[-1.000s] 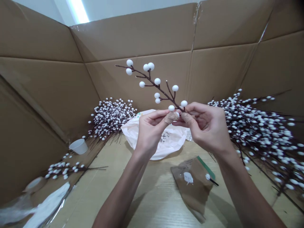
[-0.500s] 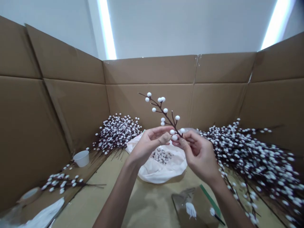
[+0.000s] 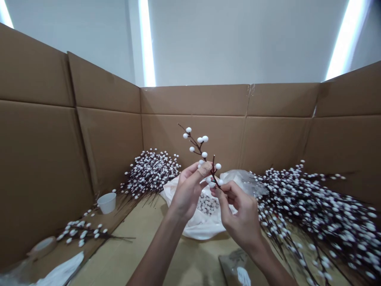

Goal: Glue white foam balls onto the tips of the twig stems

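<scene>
Upright and leaning left, a dark brown artificial berry branch [image 3: 199, 147] with white berries is held in front of me. My left hand [image 3: 188, 194] pinches its middle between thumb and fingers, hiding part of the stem and some berries. Near the lower end, my right hand [image 3: 242, 212] grips the same stem between thumb and forefinger, close to a small cluster of berries. One bare twig tip sticks up beside the left thumb. Below both hands sits a white plastic bag [image 3: 200, 232], its mouth spread around many loose white berries [image 3: 207, 204].
Cardboard walls [image 3: 190, 101] enclose the table. Piles of berry branches lie at the back left [image 3: 153, 169] and right [image 3: 321, 210]. On the left are a white cup [image 3: 107, 202], a loose berry branch [image 3: 81, 232] and a tape roll [image 3: 43, 247]. A board with white paste [image 3: 243, 276] shows at the bottom.
My left hand has shifted from the lower berries up to the branch's middle. Both hands and the branch sit lower in view. Less of the board shows as the view has tilted up.
</scene>
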Tool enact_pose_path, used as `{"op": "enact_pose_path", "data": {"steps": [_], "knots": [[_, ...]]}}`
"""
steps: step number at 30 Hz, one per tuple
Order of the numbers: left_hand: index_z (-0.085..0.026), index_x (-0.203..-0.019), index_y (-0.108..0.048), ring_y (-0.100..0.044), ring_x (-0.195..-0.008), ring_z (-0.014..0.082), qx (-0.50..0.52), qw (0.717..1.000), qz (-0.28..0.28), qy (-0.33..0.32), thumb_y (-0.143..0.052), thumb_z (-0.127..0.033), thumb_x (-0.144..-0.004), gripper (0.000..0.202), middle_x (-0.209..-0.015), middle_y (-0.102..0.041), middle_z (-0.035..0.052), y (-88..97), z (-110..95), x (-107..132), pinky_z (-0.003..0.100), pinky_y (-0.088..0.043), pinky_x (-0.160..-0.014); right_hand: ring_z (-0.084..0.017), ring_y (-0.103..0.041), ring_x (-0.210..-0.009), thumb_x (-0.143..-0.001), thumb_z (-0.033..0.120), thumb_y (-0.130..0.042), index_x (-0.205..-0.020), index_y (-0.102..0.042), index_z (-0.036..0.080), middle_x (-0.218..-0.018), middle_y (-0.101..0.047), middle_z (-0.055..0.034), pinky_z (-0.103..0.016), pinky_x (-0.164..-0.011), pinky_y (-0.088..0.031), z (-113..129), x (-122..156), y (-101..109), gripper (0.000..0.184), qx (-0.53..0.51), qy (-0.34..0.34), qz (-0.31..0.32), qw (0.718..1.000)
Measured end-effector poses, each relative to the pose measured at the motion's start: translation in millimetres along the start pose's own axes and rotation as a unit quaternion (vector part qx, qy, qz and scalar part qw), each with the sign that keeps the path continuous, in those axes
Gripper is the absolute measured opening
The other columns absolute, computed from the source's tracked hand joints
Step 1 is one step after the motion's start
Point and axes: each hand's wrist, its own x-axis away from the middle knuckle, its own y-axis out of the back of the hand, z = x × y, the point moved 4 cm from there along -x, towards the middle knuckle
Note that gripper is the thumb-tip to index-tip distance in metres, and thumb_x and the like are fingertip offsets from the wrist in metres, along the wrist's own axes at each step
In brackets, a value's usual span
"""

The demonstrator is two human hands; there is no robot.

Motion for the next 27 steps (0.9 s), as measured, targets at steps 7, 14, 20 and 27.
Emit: {"op": "enact_pose_path", "data": {"steps": [7, 14, 20, 27], "knots": [[-0.014, -0.074, -0.070, -0.055, -0.058, 0.0067, 0.001, 1.000, -0.009, -0.012, -0.079, -0.018, -0.063, 0.015, -0.065, -0.060, -0.0026, -5.3, -1.1, 2.9, 0.018, -0.043, -0.056, -0.013, -0.059, -0.054, -0.083, 0.019, -0.053, -0.069, -0.050, 0.020, -0.061, -0.058, 0.0005, -0.023, -0.056, -0.049, 7.4, 0.4, -1.1, 0.014, 0.019, 0.008, 0.033, 0.999], [-0.011, -0.063, -0.070, -0.056, -0.060, 0.0074, -0.009, 1.000, 0.007, 0.018, -0.076, -0.016, -0.062, 0.008, -0.065, -0.062, 0.0002, -5.7, 0.3, 4.4, 0.019, -0.044, -0.058, -0.015, -0.061, -0.059, -0.084, 0.019, -0.052, -0.073, -0.055, 0.019, -0.066, -0.063, -0.0008, -0.025, -0.060, -0.050, 4.4, 1.8, -2.2, 0.012, 0.039, 0.005, 0.081, 0.996], [-0.012, -0.065, -0.072, -0.057, -0.062, 0.0081, -0.063, 0.996, 0.053, 0.022, -0.074, -0.019, -0.067, 0.008, -0.067, -0.066, 0.0020, -2.5, 2.0, 0.8, 0.019, -0.043, -0.061, -0.011, -0.054, -0.052, -0.082, 0.019, -0.055, -0.064, -0.051, 0.018, -0.057, -0.057, 0.0014, -0.023, -0.054, -0.044, -0.1, 0.6, -1.5, 0.018, 0.066, 0.011, 0.084, 0.994], [-0.015, -0.065, -0.073, -0.061, -0.073, 0.0109, -0.113, 0.993, 0.034, -0.016, -0.073, -0.018, -0.068, 0.005, -0.071, -0.069, 0.0023, -2.5, 3.1, -0.5, 0.022, -0.046, -0.072, -0.011, -0.057, -0.061, -0.084, 0.033, -0.059, -0.070, -0.063, 0.015, -0.067, -0.065, -0.0020, -0.022, -0.056, -0.044, -3.2, -11.5, 14.4, 0.023, -0.002, -0.052, 0.296, 0.954]]}}
